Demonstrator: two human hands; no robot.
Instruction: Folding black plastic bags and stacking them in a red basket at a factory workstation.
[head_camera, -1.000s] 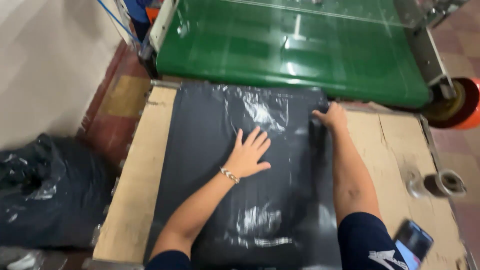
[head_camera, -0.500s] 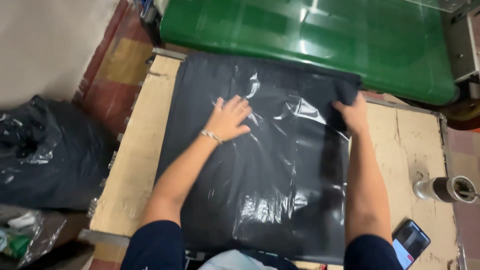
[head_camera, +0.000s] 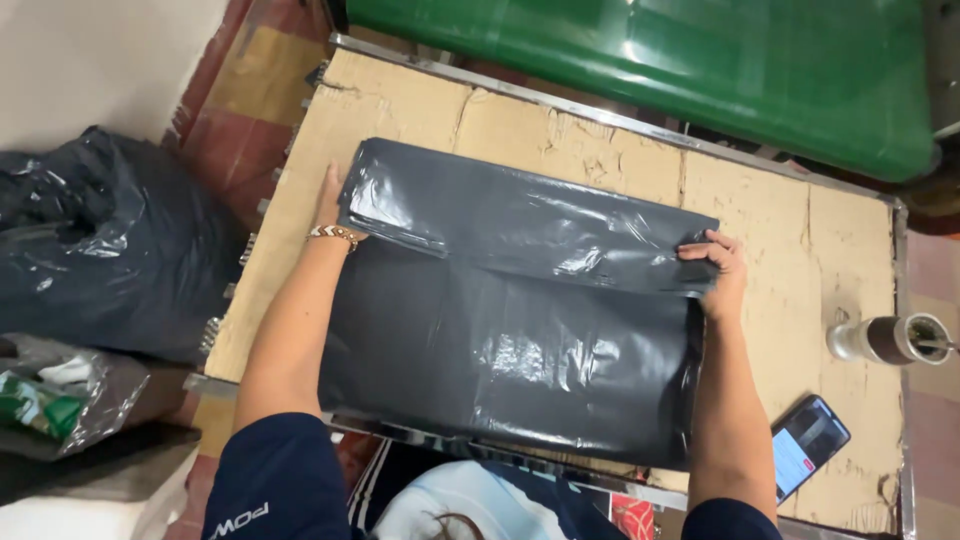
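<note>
Pinching the folded far flap of the glossy black plastic bag (head_camera: 520, 330) at each end, left hand (head_camera: 328, 205) and right hand (head_camera: 718, 272) keep it flat on the cardboard-topped table (head_camera: 800, 230).

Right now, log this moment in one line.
left hand: at bag's left edge | right hand: gripping folded flap | bag: flat on table | phone: right

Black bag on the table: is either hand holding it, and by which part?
Both. The right hand grips the black plastic bag at the right end of its folded-over top flap. The left hand is at the flap's left end, fingers hidden beneath it.
</note>
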